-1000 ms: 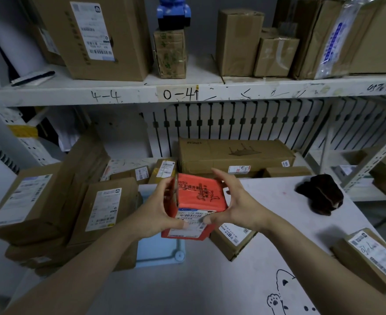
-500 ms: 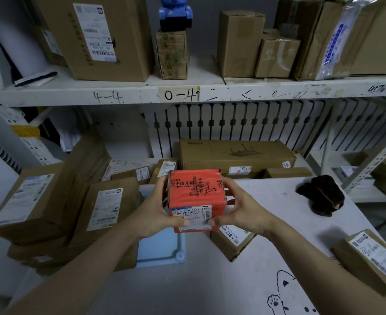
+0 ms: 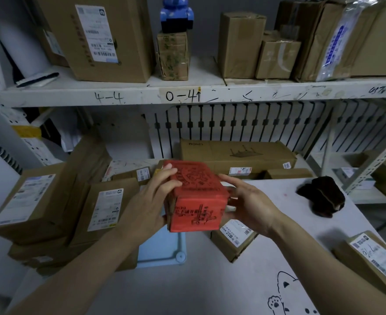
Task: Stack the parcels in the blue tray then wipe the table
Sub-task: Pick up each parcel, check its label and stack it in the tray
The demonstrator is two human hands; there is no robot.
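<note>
Hands: we hold the red parcel (image 3: pixel 196 196) up between both. Our left hand (image 3: pixel 151 201) curls thumb and fingers over its top left edge, and our right hand (image 3: pixel 251 205) lies with straight fingers against its right side.
Bench (image 3: pixel 187 289): white, with a cat drawing at the near edge. We judge it is not wiped yet.
Brown parcels (image 3: pixel 105 208): stacked and leaning at the left, seemingly in the blue tray (image 3: pixel 162 248), of which only the near right corner shows.
Progress: we judge the stacking well along. The red one, a near-edge parcel (image 3: pixel 373 258) and a small parcel (image 3: pixel 232 237) beside the tray remain, then the wipe.
Red parcel: in the air over the tray's right edge, touching neither tray nor bench.
Axis: its long side runs away from us toward the shelf, printed end facing us, top tipped our way. It is blurred.
Dark cloth (image 3: pixel 321 196): bunched at the bench's far right, untouched.
</note>
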